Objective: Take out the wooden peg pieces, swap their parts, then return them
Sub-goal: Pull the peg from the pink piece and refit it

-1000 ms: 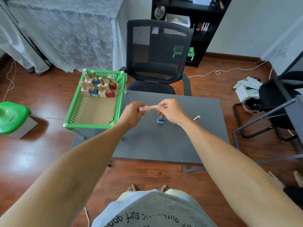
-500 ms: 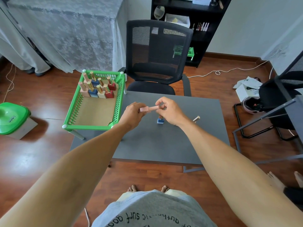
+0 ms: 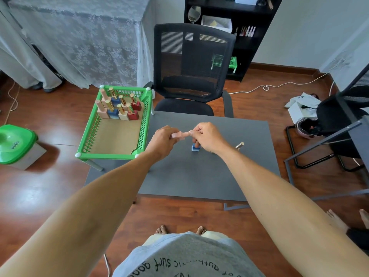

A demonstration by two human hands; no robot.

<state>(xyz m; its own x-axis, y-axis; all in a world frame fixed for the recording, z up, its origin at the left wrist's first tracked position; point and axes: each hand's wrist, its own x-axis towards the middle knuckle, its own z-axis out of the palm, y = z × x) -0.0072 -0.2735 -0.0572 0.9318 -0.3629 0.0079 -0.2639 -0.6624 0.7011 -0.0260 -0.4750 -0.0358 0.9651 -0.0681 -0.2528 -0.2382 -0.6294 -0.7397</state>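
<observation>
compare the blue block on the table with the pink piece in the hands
The blue block stands on the grey table, partly hidden by the right hand; the pink piece is held in the air, level, between the left hand and the right. The block is short; the piece is longer.

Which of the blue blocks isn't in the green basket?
The blue block on the grey table, just below the right hand. The other two blue blocks stand in the green basket, holding gold pegs.

Lighting: bright, even daylight; soft shadows. Focus sharp at fingers (image 3: 194, 133); wide-angle bending beyond, towards edges.
</observation>
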